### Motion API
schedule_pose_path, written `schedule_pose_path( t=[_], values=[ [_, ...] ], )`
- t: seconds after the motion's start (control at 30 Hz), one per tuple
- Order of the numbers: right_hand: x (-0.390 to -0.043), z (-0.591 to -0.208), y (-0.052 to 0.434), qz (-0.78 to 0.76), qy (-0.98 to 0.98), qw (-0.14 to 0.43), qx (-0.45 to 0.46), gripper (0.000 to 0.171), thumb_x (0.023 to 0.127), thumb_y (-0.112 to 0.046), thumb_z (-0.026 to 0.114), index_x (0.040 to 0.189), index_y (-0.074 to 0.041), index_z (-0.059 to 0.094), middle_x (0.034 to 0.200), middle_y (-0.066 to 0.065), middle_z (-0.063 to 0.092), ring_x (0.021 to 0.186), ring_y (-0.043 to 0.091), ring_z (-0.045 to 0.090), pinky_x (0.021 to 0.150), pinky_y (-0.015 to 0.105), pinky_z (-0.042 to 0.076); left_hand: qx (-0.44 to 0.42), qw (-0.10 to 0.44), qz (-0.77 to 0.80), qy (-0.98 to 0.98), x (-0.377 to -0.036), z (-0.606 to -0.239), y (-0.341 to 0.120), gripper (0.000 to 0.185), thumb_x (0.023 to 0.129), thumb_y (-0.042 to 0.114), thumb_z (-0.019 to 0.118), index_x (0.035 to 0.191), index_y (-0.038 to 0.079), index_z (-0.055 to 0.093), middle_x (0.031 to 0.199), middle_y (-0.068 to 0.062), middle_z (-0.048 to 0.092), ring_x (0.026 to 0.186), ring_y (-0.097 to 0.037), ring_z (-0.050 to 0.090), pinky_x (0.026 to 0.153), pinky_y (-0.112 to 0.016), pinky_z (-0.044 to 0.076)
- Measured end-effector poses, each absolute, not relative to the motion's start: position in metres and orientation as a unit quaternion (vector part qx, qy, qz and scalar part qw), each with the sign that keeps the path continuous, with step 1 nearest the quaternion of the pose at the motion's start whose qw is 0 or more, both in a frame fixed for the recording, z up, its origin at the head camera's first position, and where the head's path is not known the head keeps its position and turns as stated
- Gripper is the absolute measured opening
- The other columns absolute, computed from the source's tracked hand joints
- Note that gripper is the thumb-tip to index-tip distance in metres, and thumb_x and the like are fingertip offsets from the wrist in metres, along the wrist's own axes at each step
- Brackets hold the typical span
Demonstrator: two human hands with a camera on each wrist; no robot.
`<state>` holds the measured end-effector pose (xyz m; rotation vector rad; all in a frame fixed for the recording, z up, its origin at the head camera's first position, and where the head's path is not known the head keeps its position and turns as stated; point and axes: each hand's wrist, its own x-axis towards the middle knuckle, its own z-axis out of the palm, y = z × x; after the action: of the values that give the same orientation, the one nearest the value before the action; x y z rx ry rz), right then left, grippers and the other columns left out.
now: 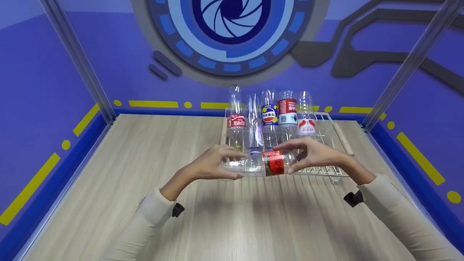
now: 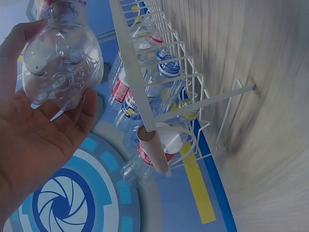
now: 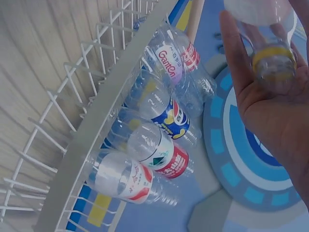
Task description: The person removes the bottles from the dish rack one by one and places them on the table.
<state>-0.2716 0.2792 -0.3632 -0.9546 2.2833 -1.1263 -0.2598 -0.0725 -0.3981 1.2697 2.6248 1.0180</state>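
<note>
Between my two hands a clear plastic bottle (image 1: 273, 163) with a red label lies sideways, held above the front of a white wire rack (image 1: 331, 174). My left hand (image 1: 214, 163) grips its base end, the thumb and fingers on opposite sides; the lobed bottle base (image 2: 63, 67) faces the left wrist view. At the neck end, my right hand (image 1: 315, 156) holds the bottle with curled fingers. A yellow ring (image 3: 275, 59) circles the neck in the right wrist view. Behind the held bottle, several empty bottles stand upside down, leaning in the rack, including a blue-labelled one (image 1: 269, 115).
The rack has wooden handles (image 1: 342, 139) at its sides and stands on a wood-grain table (image 1: 163, 152) near the back wall. Blue printed panels (image 1: 119, 54) enclose the table, with metal posts (image 1: 81, 69) at the back corners.
</note>
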Motion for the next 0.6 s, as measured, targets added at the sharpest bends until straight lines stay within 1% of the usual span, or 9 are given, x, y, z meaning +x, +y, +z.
schedule_pose_path(
  t=[0.07,0.13,0.23,0.3,0.4,0.47,0.53,0.6],
  values=[
    [-0.274,-0.364,0.284,-0.405,0.824,0.204,-0.34,0.066,0.084,-0.015,0.084,0.144,-0.009,0.057,0.14,0.017,0.062,0.116,0.02,0.066,0.091,0.035,0.06,0.412,0.017,0.322,0.852,-0.26,-0.398,-0.075,0.055,0.084,0.038,0.079,0.134,0.017,0.069,0.128,-0.006,0.072,0.113,-0.027,0.065,0.091,-0.045,0.054],
    [-0.276,-0.365,0.291,-0.41,0.822,0.193,-0.345,0.059,0.089,-0.012,0.079,0.143,-0.007,0.057,0.137,0.018,0.064,0.118,0.019,0.065,0.092,0.034,0.059,0.412,0.011,0.318,0.854,-0.26,-0.398,-0.079,0.056,0.084,0.038,0.08,0.135,0.016,0.069,0.124,-0.007,0.072,0.106,-0.027,0.065,0.085,-0.041,0.053],
    [-0.281,-0.365,0.306,-0.429,0.817,0.179,-0.341,0.047,0.098,-0.009,0.066,0.143,-0.001,0.056,0.136,0.021,0.065,0.117,0.016,0.067,0.091,0.033,0.059,0.409,0.001,0.319,0.855,-0.26,-0.4,-0.084,0.056,0.084,0.037,0.081,0.135,0.017,0.069,0.121,-0.008,0.072,0.102,-0.025,0.064,0.082,-0.036,0.051],
    [-0.286,-0.364,0.317,-0.45,0.813,0.171,-0.328,0.042,0.102,-0.008,0.058,0.142,0.004,0.054,0.135,0.023,0.065,0.115,0.015,0.069,0.089,0.035,0.061,0.399,-0.002,0.325,0.858,-0.261,-0.402,-0.088,0.056,0.084,0.035,0.081,0.136,0.019,0.068,0.12,-0.007,0.072,0.101,-0.023,0.063,0.081,-0.036,0.052],
    [-0.293,-0.363,0.336,-0.48,0.812,0.16,-0.29,0.041,0.107,-0.01,0.051,0.143,0.01,0.05,0.13,0.015,0.068,0.111,0.014,0.07,0.084,0.036,0.062,0.38,-0.005,0.336,0.862,-0.261,-0.405,-0.094,0.055,0.085,0.035,0.081,0.136,0.018,0.068,0.122,-0.007,0.072,0.104,-0.024,0.063,0.084,-0.04,0.054],
    [-0.297,-0.365,0.351,-0.49,0.816,0.151,-0.267,0.043,0.108,-0.013,0.05,0.144,0.01,0.048,0.127,0.008,0.07,0.11,0.015,0.071,0.083,0.036,0.062,0.369,-0.003,0.344,0.863,-0.262,-0.407,-0.099,0.056,0.085,0.036,0.08,0.137,0.018,0.067,0.124,-0.007,0.071,0.108,-0.025,0.063,0.088,-0.044,0.056],
    [-0.301,-0.366,0.366,-0.491,0.824,0.142,-0.244,0.044,0.108,-0.016,0.05,0.145,0.008,0.048,0.125,0.002,0.071,0.108,0.016,0.072,0.083,0.034,0.062,0.361,-0.001,0.35,0.864,-0.262,-0.408,-0.102,0.058,0.086,0.037,0.08,0.139,0.017,0.066,0.127,-0.008,0.07,0.115,-0.027,0.062,0.094,-0.048,0.055],
    [-0.305,-0.369,0.381,-0.483,0.835,0.135,-0.226,0.045,0.108,-0.019,0.051,0.147,0.004,0.048,0.126,0.0,0.071,0.109,0.017,0.072,0.084,0.032,0.062,0.354,0.0,0.355,0.865,-0.262,-0.41,-0.106,0.059,0.087,0.038,0.08,0.14,0.018,0.064,0.13,-0.008,0.069,0.121,-0.027,0.061,0.098,-0.051,0.054]
  ],
)
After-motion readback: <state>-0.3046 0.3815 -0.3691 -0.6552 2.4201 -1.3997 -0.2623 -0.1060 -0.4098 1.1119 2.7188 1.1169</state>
